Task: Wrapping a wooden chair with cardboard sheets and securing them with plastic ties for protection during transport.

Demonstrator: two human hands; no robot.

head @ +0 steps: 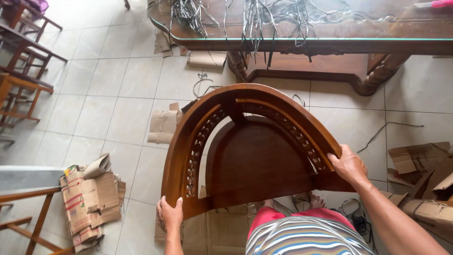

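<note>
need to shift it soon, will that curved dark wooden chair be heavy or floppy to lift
Probably stiff: the curved dark wooden chair looks like solid timber. Likely heavy, since left hand and right hand both grip it. Its glossy arch may be slippery.

Pale tiled floor (118, 89), glass-topped wooden table (330, 42)

brown chair (255, 156), striped shirt (306, 241) (multicoloured), pale tiles (118, 94)

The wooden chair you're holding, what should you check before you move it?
1. Left hand grips the curved wooden chair at its left end: ok.
2. Right hand grips the right side of the arch: ok.
3. Tiled floor free of clutter: not ok, cardboard scraps and straps lie around.
4. Glass-topped table stands apart from the chair: ok.
5. Chair legs sound: cannot tell.
</note>
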